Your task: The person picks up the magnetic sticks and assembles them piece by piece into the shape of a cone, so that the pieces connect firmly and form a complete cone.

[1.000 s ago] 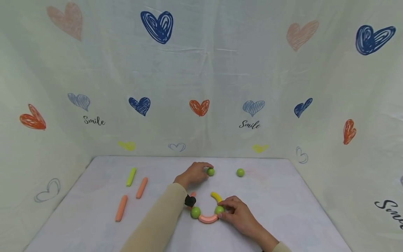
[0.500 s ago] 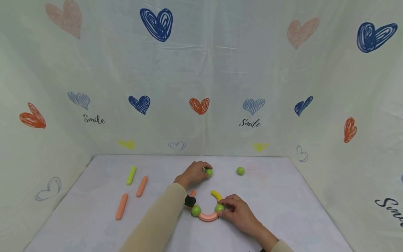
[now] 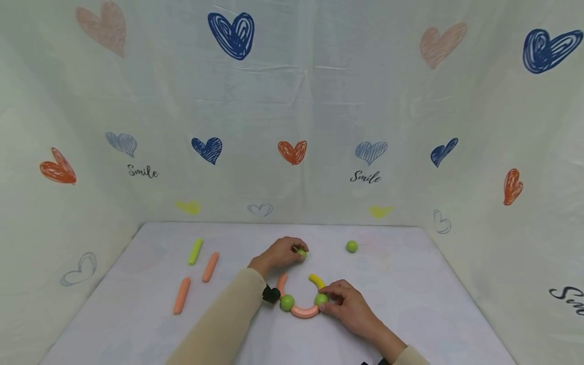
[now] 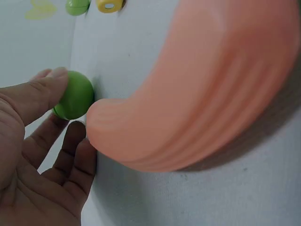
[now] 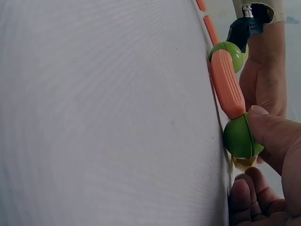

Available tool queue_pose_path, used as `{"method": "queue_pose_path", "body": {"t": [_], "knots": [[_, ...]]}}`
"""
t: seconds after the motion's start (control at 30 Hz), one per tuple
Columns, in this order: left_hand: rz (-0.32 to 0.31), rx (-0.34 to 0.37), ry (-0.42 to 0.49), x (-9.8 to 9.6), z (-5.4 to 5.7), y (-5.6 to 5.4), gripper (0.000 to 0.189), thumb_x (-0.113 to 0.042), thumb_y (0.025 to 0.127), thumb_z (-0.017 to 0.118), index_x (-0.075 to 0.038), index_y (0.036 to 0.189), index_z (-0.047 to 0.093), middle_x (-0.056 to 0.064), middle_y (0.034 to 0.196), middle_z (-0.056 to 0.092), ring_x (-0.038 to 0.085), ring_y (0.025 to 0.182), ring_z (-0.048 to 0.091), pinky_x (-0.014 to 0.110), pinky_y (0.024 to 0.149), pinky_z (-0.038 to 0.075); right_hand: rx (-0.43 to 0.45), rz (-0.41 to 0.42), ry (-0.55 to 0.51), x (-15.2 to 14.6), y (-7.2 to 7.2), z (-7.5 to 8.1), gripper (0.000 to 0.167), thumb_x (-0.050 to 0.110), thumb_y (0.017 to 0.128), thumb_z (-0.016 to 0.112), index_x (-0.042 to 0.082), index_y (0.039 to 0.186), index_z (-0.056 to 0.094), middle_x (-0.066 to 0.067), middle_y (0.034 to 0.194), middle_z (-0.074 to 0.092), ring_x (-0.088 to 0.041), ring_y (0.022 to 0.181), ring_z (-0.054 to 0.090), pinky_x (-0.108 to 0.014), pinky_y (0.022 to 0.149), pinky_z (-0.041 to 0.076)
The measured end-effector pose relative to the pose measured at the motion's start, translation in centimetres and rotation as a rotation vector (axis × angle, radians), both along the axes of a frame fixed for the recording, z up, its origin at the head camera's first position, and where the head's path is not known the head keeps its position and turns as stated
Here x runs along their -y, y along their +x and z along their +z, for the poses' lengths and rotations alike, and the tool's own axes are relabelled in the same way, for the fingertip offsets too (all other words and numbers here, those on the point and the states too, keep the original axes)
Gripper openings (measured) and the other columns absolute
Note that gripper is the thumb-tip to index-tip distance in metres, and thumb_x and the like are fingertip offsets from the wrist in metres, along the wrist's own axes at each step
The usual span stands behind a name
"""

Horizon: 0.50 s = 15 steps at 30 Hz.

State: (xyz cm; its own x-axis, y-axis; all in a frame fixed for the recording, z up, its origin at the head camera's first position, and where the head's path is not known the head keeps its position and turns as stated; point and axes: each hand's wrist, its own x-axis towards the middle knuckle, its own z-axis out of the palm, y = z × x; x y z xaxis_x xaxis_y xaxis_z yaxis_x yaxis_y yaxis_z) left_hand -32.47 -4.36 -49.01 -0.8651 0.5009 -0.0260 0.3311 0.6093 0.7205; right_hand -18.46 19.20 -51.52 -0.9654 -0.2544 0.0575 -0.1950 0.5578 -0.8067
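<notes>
My left hand (image 3: 280, 253) pinches a green ball (image 4: 77, 96) between thumb and fingers, just beyond the far end of a curved orange piece (image 3: 282, 284); in the left wrist view ball and piece look very close, and I cannot tell if they touch. That piece leads to another green ball (image 3: 287, 303), then a curved pink-orange piece (image 3: 304, 312). At its right end, my right hand (image 3: 351, 309) holds a third green ball (image 5: 240, 136) with thumb and fingertips. A curved yellow piece (image 3: 316, 280) runs on from there. Together they make a U open at the far side.
Another loose green ball (image 3: 352, 246) lies at the back right. On the left are a straight yellow-green stick (image 3: 195, 252) and two straight orange sticks, one farther back (image 3: 211, 267) and one nearer (image 3: 181, 295). A heart-printed cloth (image 3: 292, 192) walls the white table (image 3: 401, 284).
My left hand has brought its green ball a little nearer and to the left, toward the curved orange piece. The right hand keeps its hold. The head view has shifted slightly.
</notes>
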Motion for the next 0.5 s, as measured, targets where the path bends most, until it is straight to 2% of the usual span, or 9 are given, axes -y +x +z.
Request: {"method": "queue_pose_path", "body": {"t": [0.17,0.3,0.5], "knots": [[0.017,0.005,-0.022,0.2,-0.1,0.4,0.036,-0.012,0.096,0.075,-0.010,0.132,0.071,0.005,0.124,0.071,0.021,0.113,0.063,0.043,0.101,0.052,0.002,-0.002,0.002,0.0,0.0,-0.1,0.029,0.025,0.087,0.088,0.017,0.113,0.080,0.000,0.107,0.064,-0.006,0.085,0.055,-0.021,0.074,0.048],[0.037,0.009,-0.019,0.5,-0.4,0.7,0.035,-0.008,0.095,0.077,-0.012,0.129,0.074,0.002,0.118,0.071,0.017,0.106,0.061,0.041,0.098,0.053,0.014,-0.001,-0.002,0.0,-0.1,-0.2,0.029,0.026,0.087,0.087,0.017,0.114,0.080,0.000,0.108,0.064,-0.007,0.087,0.055,-0.021,0.075,0.048],[0.026,0.034,0.034,1.1,-0.7,1.0,0.033,-0.008,0.095,0.077,-0.014,0.127,0.074,0.000,0.113,0.068,0.016,0.101,0.057,0.039,0.095,0.051,0.024,-0.007,-0.020,0.0,0.0,-0.3,0.029,0.026,0.087,0.087,0.018,0.114,0.080,0.001,0.109,0.063,-0.007,0.086,0.055,-0.021,0.075,0.048]]}}
